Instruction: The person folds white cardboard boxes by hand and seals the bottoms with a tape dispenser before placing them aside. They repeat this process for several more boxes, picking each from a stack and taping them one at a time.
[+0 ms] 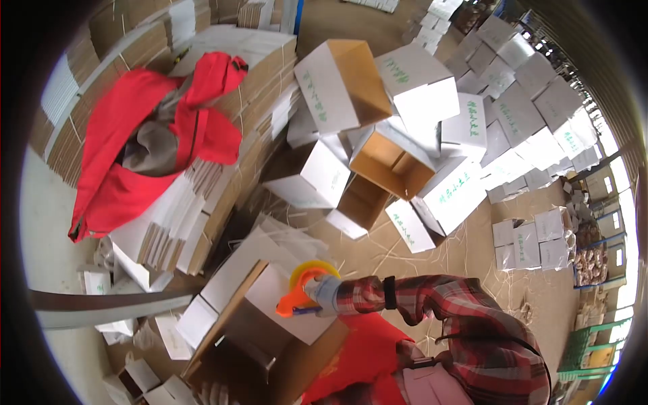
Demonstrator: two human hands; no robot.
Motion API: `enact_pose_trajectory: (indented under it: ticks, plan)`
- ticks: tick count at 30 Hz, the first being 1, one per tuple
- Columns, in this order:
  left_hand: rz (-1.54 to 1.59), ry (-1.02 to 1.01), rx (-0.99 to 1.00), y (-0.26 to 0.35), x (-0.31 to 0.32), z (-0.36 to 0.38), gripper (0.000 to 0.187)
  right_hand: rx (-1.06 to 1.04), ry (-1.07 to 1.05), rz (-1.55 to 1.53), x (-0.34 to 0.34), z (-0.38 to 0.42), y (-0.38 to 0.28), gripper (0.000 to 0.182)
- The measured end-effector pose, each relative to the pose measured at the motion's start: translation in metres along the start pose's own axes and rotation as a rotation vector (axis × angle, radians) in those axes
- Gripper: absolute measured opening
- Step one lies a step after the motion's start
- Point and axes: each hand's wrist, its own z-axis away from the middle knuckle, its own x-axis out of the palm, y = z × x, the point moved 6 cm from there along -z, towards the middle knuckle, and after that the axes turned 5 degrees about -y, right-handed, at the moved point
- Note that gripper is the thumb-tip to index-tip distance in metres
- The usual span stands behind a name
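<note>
My right hand point(322, 293), in a pale glove, is closed round an orange tape dispenser point(294, 300) with a yellow roll of tape point(317, 268). It is over the white flap of a cardboard box point(290, 310), whose brown inside faces up. At the bottom edge, the fingers of my gloved left hand point(214, 393) lie apart against the box's cardboard; the rest of that hand is cut off by the frame. Red cloth point(371, 351) covers my lap beside the box.
A red jacket point(142, 135) lies on stacked flat cardboard point(179, 229). Several open white boxes point(324, 175) are heaped ahead, with more piled boxes point(520, 115) behind. A pale curved bar point(115, 307) runs in from the left. Loose straps litter the floor point(466, 260).
</note>
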Motion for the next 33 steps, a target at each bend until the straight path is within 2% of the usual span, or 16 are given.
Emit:
enact_pose_trajectory:
  ticks: [1,3,4,6,8,9,12,14,15,16,18,22,23,27,31,33]
  plan:
    - [0.147,0.047,0.056,0.012,-0.007,-0.011,0.042,-0.016,0.01,-0.012,-0.001,-0.001,0.0,0.057]
    - [0.085,0.206,0.048,0.04,-0.014,-0.054,0.043,0.123,-0.11,-0.093,-0.019,0.004,-0.008,0.057]
    - [0.201,0.213,0.131,0.037,0.035,-0.055,0.046,0.185,-0.179,-0.142,-0.023,0.009,-0.017,0.057]
    - [0.266,0.19,0.235,0.044,0.109,-0.081,0.052,0.218,-0.075,-0.178,-0.023,0.014,-0.013,0.061]
    - [0.183,-0.097,0.287,0.066,0.141,-0.124,0.061,0.219,0.027,-0.252,0.001,0.01,0.002,0.063]
    - [0.242,-0.154,0.376,0.077,0.148,-0.141,0.063,0.353,-0.03,-0.282,-0.012,0.02,-0.008,0.065]
    - [0.197,-0.123,0.425,0.074,0.178,-0.159,0.061,0.571,0.241,-0.702,-0.016,0.032,-0.001,0.062]
    - [0.187,-0.258,0.377,0.071,0.193,-0.161,0.06,0.64,0.71,-1.322,-0.03,0.027,0.026,0.053]
    - [0.21,-0.274,0.371,0.072,0.194,-0.16,0.059,0.688,0.762,-1.2,-0.066,0.027,0.023,0.049]
    - [0.234,-0.301,0.366,0.074,0.195,-0.155,0.058,0.539,0.779,-1.087,-0.114,0.022,0.004,0.047]
    - [0.255,-0.301,0.335,0.081,0.195,-0.161,0.06,0.535,0.567,-0.717,-0.159,-0.034,-0.006,0.052]
    - [0.231,-0.311,0.249,0.079,0.182,-0.153,0.057,0.365,0.395,-0.312,-0.194,-0.06,-0.045,0.043]
    - [0.178,-0.413,0.243,0.079,0.184,-0.148,0.057,0.334,0.357,-0.262,-0.193,-0.046,-0.057,0.034]
    - [0.179,-0.689,0.245,0.083,0.19,-0.114,0.053,0.238,0.232,-0.026,-0.113,-0.052,-0.06,0.048]
    - [0.704,-0.618,0.263,0.066,0.177,-0.079,0.044,0.128,0.29,0.236,0.008,-0.079,-0.039,0.063]
    - [1.054,-0.467,0.102,0.044,0.142,-0.058,0.04,0.147,0.438,0.243,0.033,-0.071,-0.024,0.071]
